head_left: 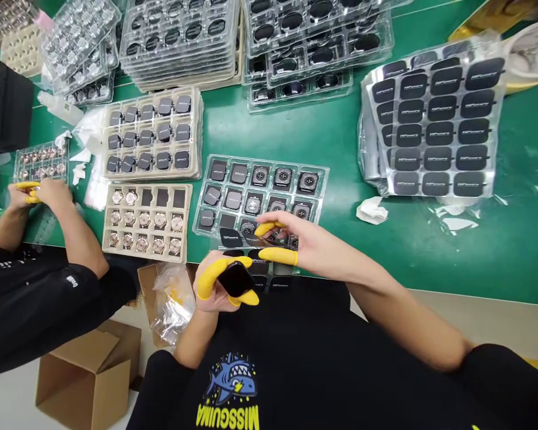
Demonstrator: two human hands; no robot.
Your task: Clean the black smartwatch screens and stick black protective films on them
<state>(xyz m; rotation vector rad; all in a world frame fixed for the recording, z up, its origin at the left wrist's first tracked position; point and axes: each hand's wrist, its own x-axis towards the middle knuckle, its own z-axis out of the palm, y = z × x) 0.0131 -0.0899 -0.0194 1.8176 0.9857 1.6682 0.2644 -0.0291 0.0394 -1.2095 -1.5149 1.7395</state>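
One watch is being gripped by its edges.
Smudging is likely being avoided by the left hand, near the tray; the right hand is being held part-open, any load unclear.

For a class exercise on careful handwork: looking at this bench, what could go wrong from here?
The watch in the left hand is held by covered fingertips near the table edge; it might slip and fall.

The right hand is so close to the filled clear tray that it could nudge pieces out of place.
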